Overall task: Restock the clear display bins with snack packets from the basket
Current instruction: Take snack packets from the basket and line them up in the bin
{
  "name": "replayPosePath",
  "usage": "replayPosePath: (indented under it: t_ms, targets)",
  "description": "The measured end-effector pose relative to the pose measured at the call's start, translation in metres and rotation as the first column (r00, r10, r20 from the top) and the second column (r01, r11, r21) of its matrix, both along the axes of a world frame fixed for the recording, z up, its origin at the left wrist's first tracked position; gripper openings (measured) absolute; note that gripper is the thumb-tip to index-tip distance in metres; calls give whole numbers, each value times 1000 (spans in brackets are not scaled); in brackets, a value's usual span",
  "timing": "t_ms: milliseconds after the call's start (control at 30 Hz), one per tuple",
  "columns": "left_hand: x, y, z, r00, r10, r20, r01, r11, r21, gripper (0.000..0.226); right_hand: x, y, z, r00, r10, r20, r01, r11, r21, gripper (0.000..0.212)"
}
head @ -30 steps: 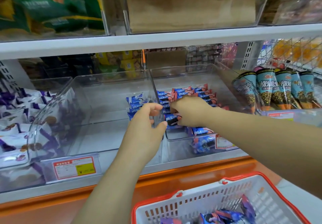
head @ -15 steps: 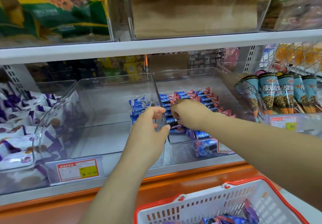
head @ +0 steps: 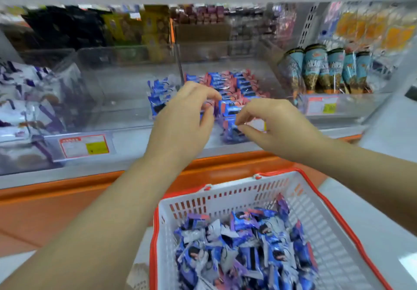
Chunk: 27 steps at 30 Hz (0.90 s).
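Left hand [head: 182, 122] and right hand [head: 277, 127] have withdrawn from the bin [head: 268, 73] (each grip loose, empty); bin and basket [head: 316, 210] hold packets [head: 237, 244].

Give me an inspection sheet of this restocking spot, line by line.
Surface: white shelf with an orange front edge.
Job's things: near-empty clear bin holds a few blue packets; neighbouring bin holds blue-pink packets in rows; white basket, red-rimmed, holds many loose packets.
Clutter: nothing seen.
Grips: left hand and right hand loosely curled, empty, in front of the bins.
Cables: nothing seen.
Surroundings: cone snacks to the right, purple-white packets to the left, price tag below.
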<state>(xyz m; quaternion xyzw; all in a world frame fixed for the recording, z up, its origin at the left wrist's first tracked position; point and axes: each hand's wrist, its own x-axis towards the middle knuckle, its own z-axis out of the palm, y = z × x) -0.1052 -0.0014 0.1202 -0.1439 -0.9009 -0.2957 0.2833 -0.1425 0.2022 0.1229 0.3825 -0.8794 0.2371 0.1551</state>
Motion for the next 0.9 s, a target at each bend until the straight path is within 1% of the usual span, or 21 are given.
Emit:
replayPosePath:
  t_ms: [33,67,133,200,267,333,400,500,567,667,733,800,900]
  targets:
    - [8,9,-6,998,-59,15,60,997,-57,22,17,15,-11,1000,5,25,-5,1000,5,9]
    - [15,18,-15,993,-102,61,108,987,-118,21,31,28,-25,999,-1,53,-1,999,37,8]
    - [30,37,-36,968,-146,206,193,953,-234,20,51,52,-59,990,-35,138,16,990,137,8]
    - [38,52,-61,917,-139,374,277,896,-347,21,58,71,-93,963,-114,246,45,962,268,9]
    - [42,62,-92,845,-87,527,346,841,-416,23,55,86,-125,919,-208,334,61,914,401,14]
    - [43,65,-128,751,-25,660,399,813,-424,25,50,95,-152,866,-288,408,39,854,519,19]
    - [43,65,-162,654,35,756,431,804,-411,27,44,101,-179,840,-330,431,-7,788,616,25]
    - [41,63,-205,549,94,831,407,838,-364,28,31,104,-221,826,-357,436,-78,693,717,33]
    - [39,64,-227,487,92,868,380,873,-305,29,25,103,-247,820,-377,431,-135,604,785,39]
    - [37,69,-250,432,91,897,357,896,-263,31,21,100,-276,827,-394,401,-166,511,843,47]
    - [34,75,-260,408,93,908,348,904,-249,32,17,97,-290,826,-396,401,-173,499,849,50]
    - [30,79,-267,394,85,915,329,917,-227,32,13,94,-303,828,-386,406,-174,511,842,52]
    - [26,85,-272,407,72,911,303,930,-209,30,9,91,-319,839,-373,398,-169,516,840,51]
